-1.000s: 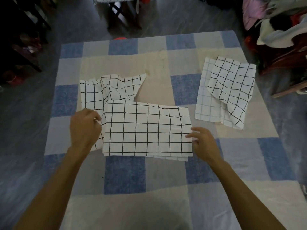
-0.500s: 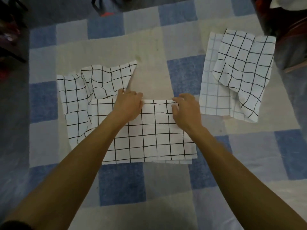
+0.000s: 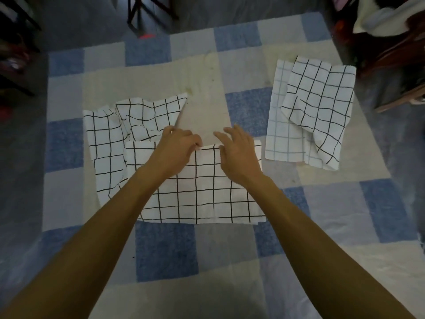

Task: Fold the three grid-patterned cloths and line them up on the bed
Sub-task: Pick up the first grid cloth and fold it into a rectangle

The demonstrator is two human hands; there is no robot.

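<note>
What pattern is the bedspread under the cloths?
The bedspread has large checks of blue, grey and cream; the head view shows it best.

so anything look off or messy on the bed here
The white black-grid cloth on the left lies rumpled, its edge under the folded grid cloth. The right grid cloth has a flap folded over askew. No spills or damage.

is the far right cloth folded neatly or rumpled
Rumpled: the right cloth lies loosely doubled over itself, edges uneven, faint underside showing.

The blue-checked bed (image 3: 165, 252) bears a folded cloth (image 3: 202, 199), a rumpled cloth (image 3: 108, 146) touching it, a third cloth (image 3: 317, 107) apart.
</note>
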